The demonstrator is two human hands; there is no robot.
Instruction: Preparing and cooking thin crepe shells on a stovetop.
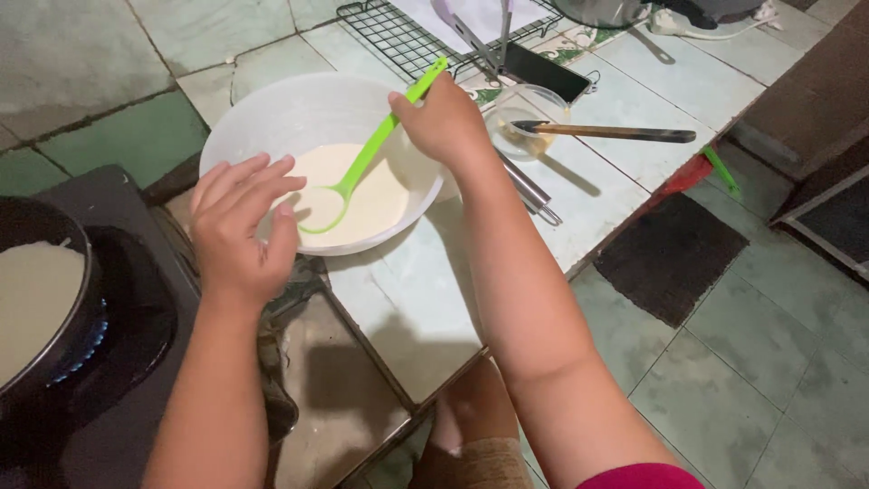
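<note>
A large white plastic bowl (272,113) of pale batter (376,195) stands on the tiled counter. My right hand (444,122) grips the handle of a green ladle (367,154), whose scoop is dipped in the batter. My left hand (240,226) rests flat on the bowl's near rim with its fingers spread, holding nothing.
A black pan (45,299) holding pale batter sits on a lit gas stove (127,362) at the left. Behind the bowl are a wire rack (398,36), a dark phone (543,71), a small glass bowl (525,113) with a brush (625,133), and a metal whisk handle (525,186).
</note>
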